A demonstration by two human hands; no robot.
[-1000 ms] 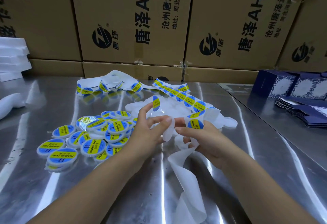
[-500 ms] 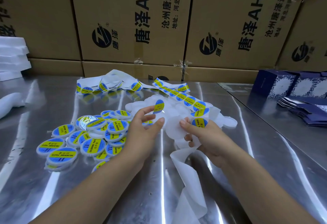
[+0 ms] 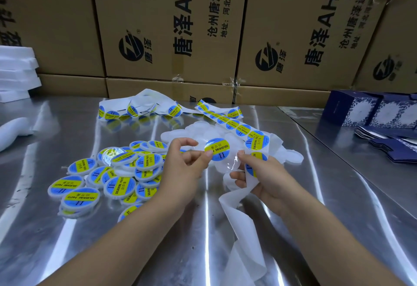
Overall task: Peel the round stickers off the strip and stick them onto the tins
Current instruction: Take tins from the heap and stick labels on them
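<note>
Shiny metal tbl [image 3: 67, 229] — glossy stickers [image 3: 217, 149], cardboard boxes [image 3: 282, 26].

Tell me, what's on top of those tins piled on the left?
Blue-and-yellow round stickers cover most lids of the tins. Lower tins are partly buried, so their lids are hidden.

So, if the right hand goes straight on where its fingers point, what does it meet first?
Probably the blue-and-yellow sticker that the left hand holds; the right hand, gripping the strip, points left at it. Depth is unclear.

Steel table [image 3: 67, 229] bears labelled tins [image 3: 117, 172], sticker strip [image 3: 232, 123]
</note>
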